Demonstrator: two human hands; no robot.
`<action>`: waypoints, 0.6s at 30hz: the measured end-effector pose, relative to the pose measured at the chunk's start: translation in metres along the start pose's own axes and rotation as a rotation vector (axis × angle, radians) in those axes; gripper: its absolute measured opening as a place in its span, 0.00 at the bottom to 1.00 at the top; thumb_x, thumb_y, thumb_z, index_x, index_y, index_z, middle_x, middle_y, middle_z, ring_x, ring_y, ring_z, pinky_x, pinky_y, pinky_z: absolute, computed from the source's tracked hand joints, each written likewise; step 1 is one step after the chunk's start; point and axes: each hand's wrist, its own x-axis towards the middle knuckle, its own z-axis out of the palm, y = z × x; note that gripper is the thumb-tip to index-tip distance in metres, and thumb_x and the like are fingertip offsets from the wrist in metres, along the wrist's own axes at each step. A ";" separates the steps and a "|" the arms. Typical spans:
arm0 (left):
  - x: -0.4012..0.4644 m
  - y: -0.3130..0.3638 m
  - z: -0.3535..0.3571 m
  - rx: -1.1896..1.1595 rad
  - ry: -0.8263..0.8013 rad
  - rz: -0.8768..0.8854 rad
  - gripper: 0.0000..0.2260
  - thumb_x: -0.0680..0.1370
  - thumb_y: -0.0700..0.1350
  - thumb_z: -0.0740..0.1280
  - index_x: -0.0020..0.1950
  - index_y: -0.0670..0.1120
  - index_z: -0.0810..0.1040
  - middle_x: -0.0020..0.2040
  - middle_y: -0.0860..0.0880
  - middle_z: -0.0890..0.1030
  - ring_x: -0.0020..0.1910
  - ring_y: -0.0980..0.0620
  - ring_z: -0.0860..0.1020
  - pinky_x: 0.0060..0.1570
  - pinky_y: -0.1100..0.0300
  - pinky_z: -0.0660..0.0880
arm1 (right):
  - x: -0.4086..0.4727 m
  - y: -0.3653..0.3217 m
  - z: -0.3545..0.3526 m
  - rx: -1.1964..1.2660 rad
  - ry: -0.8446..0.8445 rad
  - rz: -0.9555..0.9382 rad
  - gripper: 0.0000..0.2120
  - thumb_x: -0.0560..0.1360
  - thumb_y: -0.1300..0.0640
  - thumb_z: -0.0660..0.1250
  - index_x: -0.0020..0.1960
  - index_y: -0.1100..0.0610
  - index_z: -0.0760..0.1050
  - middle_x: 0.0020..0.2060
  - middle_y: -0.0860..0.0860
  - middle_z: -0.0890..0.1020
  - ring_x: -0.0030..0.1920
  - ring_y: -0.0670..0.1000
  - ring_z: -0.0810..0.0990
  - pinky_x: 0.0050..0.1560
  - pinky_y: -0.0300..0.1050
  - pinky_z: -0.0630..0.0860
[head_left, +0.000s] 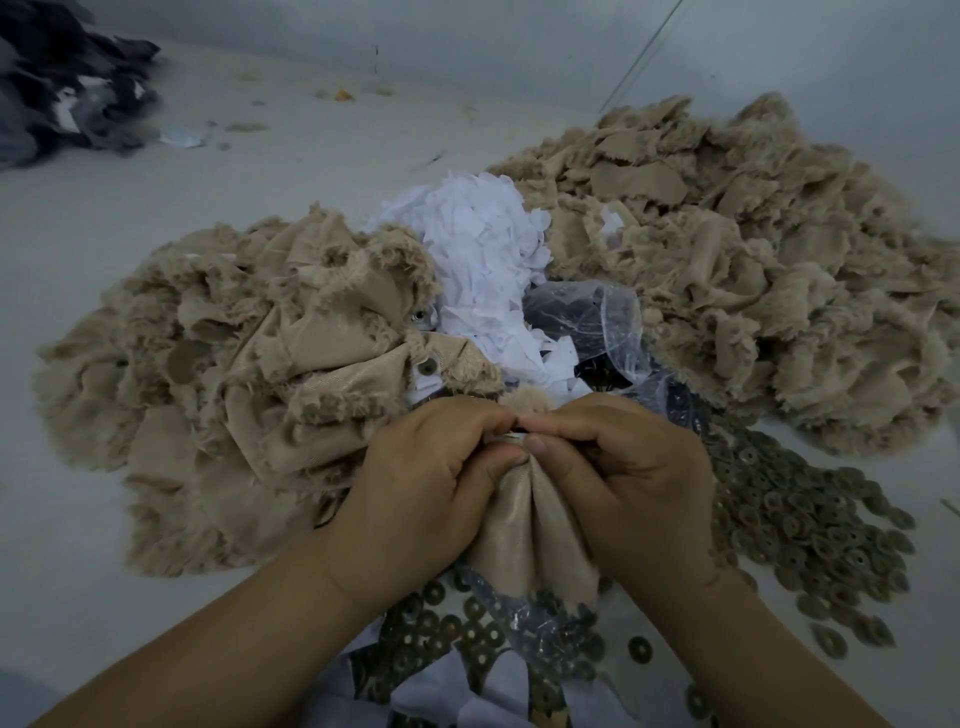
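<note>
**Item in hand:** beige fabric piece (530, 530), gathered at its top edge. It hangs down between the two wrists, frayed at the lower hem.

**Left hand** (431, 478): thumb and curled fingers pinch the top of the piece.

**Right hand** (613, 467): pinches the same spot, its fingertips touching those of the left hand.

**Surroundings:**
- Heap of frayed beige cuttings (234, 364), just left of the left hand and beyond it. One cutting carries a round brown button (427, 367).
- Larger beige heap (753, 249), beyond and right of the right hand.
- White scraps (483, 260), straight ahead of both hands, between the two heaps.
- Clear plastic bag (587, 317) with dark contents, just beyond the right hand.
- Brown ring-shaped discs (810, 525), spread on the pale desk (104, 208) right of the right hand and beneath both wrists.
- Dark cloth pile (62, 88), far off to the left, cut by the frame edge.

**Obscured:** a small part sits between the fingertips, too covered to identify. The forearms hide part of the discs.
</note>
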 end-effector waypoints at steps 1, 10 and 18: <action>0.000 0.000 0.000 0.004 0.007 0.010 0.11 0.77 0.45 0.65 0.49 0.39 0.83 0.43 0.48 0.83 0.45 0.58 0.75 0.53 0.81 0.63 | 0.000 0.000 0.001 -0.003 0.006 -0.002 0.06 0.73 0.58 0.71 0.49 0.58 0.84 0.42 0.43 0.82 0.44 0.37 0.80 0.48 0.26 0.73; 0.004 -0.002 0.002 0.035 0.052 0.082 0.10 0.77 0.44 0.66 0.49 0.38 0.83 0.44 0.46 0.84 0.46 0.57 0.76 0.55 0.80 0.64 | 0.000 0.001 0.000 0.002 0.008 0.033 0.06 0.75 0.56 0.69 0.51 0.52 0.82 0.44 0.40 0.82 0.47 0.37 0.82 0.49 0.29 0.75; -0.001 -0.010 0.005 0.127 0.144 0.294 0.09 0.75 0.39 0.68 0.50 0.34 0.83 0.50 0.40 0.84 0.52 0.47 0.83 0.61 0.61 0.76 | 0.021 0.018 -0.029 -0.167 -0.166 0.558 0.25 0.76 0.38 0.63 0.30 0.56 0.79 0.27 0.53 0.80 0.26 0.49 0.76 0.30 0.47 0.74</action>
